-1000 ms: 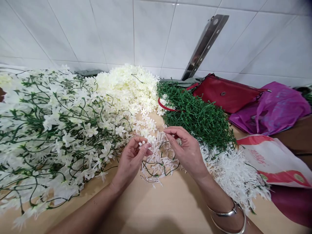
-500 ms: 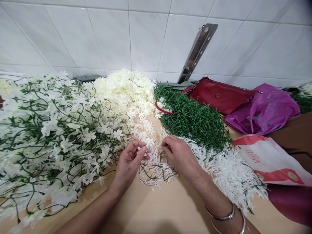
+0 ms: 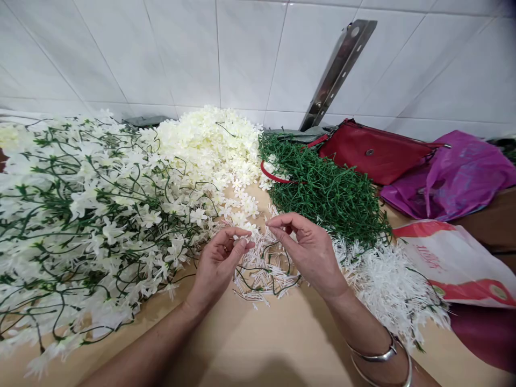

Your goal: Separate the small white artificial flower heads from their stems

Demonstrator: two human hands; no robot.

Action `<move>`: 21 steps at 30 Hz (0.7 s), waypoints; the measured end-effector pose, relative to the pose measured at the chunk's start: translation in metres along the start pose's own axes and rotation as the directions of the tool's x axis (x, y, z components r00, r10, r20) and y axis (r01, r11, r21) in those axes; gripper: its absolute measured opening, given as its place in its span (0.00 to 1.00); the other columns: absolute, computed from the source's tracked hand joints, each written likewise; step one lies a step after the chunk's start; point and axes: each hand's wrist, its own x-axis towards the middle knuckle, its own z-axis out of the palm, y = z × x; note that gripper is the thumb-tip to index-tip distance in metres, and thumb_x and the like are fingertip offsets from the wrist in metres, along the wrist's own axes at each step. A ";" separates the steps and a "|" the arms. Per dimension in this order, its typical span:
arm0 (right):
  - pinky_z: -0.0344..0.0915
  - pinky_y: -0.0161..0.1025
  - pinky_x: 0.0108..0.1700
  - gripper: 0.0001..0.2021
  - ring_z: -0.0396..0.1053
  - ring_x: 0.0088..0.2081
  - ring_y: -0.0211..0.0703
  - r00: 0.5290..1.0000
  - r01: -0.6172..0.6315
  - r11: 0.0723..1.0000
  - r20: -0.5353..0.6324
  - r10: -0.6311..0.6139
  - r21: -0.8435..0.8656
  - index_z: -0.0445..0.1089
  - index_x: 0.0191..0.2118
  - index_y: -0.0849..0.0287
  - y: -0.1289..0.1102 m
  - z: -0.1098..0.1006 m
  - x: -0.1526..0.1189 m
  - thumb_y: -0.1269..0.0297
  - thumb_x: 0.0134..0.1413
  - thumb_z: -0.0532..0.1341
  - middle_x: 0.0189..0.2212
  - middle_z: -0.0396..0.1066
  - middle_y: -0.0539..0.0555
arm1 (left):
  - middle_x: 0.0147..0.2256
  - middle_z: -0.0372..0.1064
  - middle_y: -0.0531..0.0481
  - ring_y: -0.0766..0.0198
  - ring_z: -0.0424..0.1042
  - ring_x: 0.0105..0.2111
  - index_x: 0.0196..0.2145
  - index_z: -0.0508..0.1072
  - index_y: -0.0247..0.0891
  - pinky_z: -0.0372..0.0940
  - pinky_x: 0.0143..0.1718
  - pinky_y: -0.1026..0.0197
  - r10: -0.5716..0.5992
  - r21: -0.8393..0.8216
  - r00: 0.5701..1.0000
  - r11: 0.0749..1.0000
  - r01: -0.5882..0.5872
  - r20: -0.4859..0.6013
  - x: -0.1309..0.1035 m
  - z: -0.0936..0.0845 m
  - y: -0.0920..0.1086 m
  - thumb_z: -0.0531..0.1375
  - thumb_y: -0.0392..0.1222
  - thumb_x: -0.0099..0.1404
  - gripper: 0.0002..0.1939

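Observation:
My left hand point(image 3: 220, 263) is closed in a pinch, with a small white artificial flower piece point(image 3: 241, 240) between thumb and forefinger. To its right, my right hand point(image 3: 308, 250) pinches thumb and forefinger together; whatever is at the tips is too small to name. Loose white stamens point(image 3: 262, 285) and a thin green stem point(image 3: 276, 293) lie on the table below and between the hands. A large heap of white flowers on green stems point(image 3: 108, 231) spreads beside my left hand. Beyond the hands, a mound of cream-white blossoms point(image 3: 213, 140) reaches towards the wall.
Green stems point(image 3: 326, 191) are piled behind my right hand, and white stamens point(image 3: 391, 285) lie right of it. A red handbag point(image 3: 366, 150), a purple plastic bag point(image 3: 463, 172) and a white-and-red bag point(image 3: 463, 263) stand at the right. The tiled wall point(image 3: 250, 59) closes off the back.
My right hand has risen slightly from the stamens and turned, its fingers now extended in a pinch. My left hand has shifted a little to the right, still holding the white piece.

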 end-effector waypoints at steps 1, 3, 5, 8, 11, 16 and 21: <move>0.64 0.41 0.42 0.03 0.71 0.37 0.43 1.000 0.003 1.000 -0.015 -0.003 0.002 0.76 0.35 0.54 0.000 0.001 -0.001 0.65 0.59 0.64 0.33 0.76 0.50 | 0.37 0.77 0.49 0.62 0.80 0.37 0.40 0.75 0.37 0.73 0.44 0.62 -0.005 -0.014 1.000 1.000 0.005 -0.002 0.000 0.000 -0.001 0.69 0.47 0.61 0.14; 0.65 0.42 0.45 0.02 0.71 0.39 0.43 1.000 -0.008 0.999 -0.027 0.009 0.034 0.76 0.35 0.54 0.000 0.005 -0.002 0.66 0.59 0.64 0.34 0.77 0.51 | 0.40 0.77 0.49 0.61 0.81 0.38 0.43 0.74 0.37 0.74 0.46 0.58 -0.016 -0.048 1.000 0.999 0.015 -0.012 0.001 -0.001 -0.002 0.69 0.47 0.61 0.16; 0.66 0.42 0.45 0.02 0.72 0.39 0.43 0.999 -0.047 0.989 -0.019 0.051 0.138 0.75 0.37 0.54 0.000 0.010 -0.004 0.65 0.57 0.66 0.34 0.76 0.51 | 0.42 0.78 0.47 0.60 0.81 0.41 0.45 0.73 0.38 0.74 0.49 0.56 -0.014 -0.070 1.000 0.997 0.013 -0.018 0.001 -0.001 -0.004 0.68 0.47 0.62 0.17; 0.70 0.40 0.43 0.10 0.75 0.38 0.40 0.991 -0.134 0.929 0.034 0.130 0.346 0.73 0.42 0.53 -0.001 0.019 -0.006 0.64 0.52 0.70 0.40 0.73 0.51 | 0.46 0.77 0.46 0.59 0.79 0.45 0.46 0.71 0.38 0.74 0.49 0.57 0.002 -0.064 1.000 0.998 -0.003 -0.026 0.001 -0.001 -0.004 0.68 0.47 0.62 0.18; 0.73 0.41 0.47 0.10 0.77 0.39 0.39 0.985 -0.174 0.887 0.079 0.155 0.429 0.76 0.40 0.54 -0.001 0.025 -0.008 0.63 0.50 0.71 0.50 0.68 0.54 | 0.49 0.75 0.45 0.61 0.78 0.46 0.47 0.71 0.39 0.74 0.49 0.58 0.018 -0.047 1.000 0.999 -0.019 -0.019 0.001 -0.001 -0.002 0.68 0.46 0.63 0.17; 0.73 0.41 0.46 0.04 0.75 0.41 0.41 0.984 -0.165 0.909 0.125 0.126 0.383 0.78 0.33 0.55 0.000 0.028 -0.010 0.62 0.53 0.70 0.43 0.74 0.55 | 0.43 0.75 0.49 0.64 0.77 0.42 0.48 0.69 0.40 0.74 0.47 0.60 0.016 -0.063 0.999 0.998 -0.018 -0.036 0.001 -0.001 -0.005 0.69 0.45 0.62 0.20; 0.72 0.38 0.37 0.06 0.74 0.32 0.39 0.959 -0.260 0.889 0.208 0.193 0.377 0.76 0.36 0.54 0.000 0.029 -0.011 0.61 0.53 0.69 0.28 0.75 0.49 | 0.39 0.75 0.50 0.65 0.76 0.39 0.49 0.70 0.39 0.71 0.44 0.63 0.029 -0.003 0.999 1.000 -0.029 -0.016 0.002 -0.002 -0.007 0.67 0.42 0.63 0.18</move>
